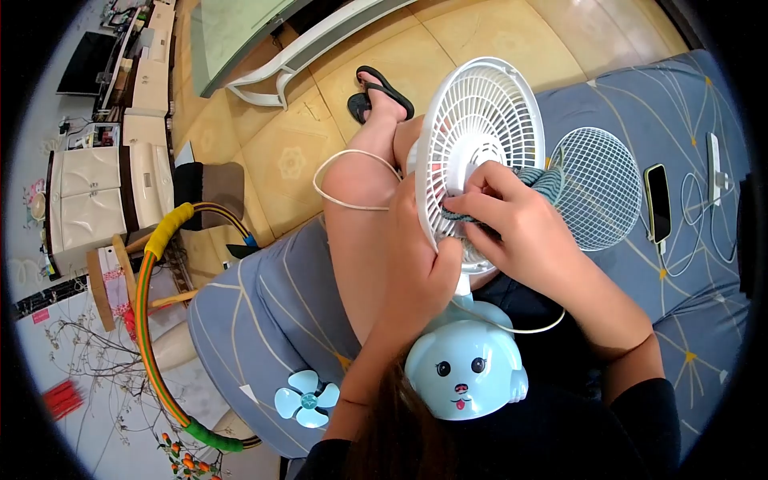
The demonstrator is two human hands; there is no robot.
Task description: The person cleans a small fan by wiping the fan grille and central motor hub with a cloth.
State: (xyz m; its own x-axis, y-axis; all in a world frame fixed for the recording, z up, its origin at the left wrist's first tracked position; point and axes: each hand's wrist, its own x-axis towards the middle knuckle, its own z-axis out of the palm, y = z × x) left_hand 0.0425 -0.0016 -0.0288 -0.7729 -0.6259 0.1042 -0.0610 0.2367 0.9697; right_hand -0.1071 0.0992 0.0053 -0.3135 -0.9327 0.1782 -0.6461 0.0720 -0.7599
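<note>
A small fan's white rear grille stands tilted over my lap, its front cover off. My left hand is closed around the grille's lower left rim. In my right hand is a green-and-dark striped cloth, its fingers pinching it against the grille's slats near the hub. The fan's light blue puppy-shaped base rests against my body below. To the right, the round front mesh cover lies on the sofa. The light blue fan blade lies on the sofa at lower left.
A phone on a charging cable and a white power strip lie on the patterned sofa cover. The fan's white cord loops over my leg. A striped hoop leans at left. A glass-topped table stands ahead.
</note>
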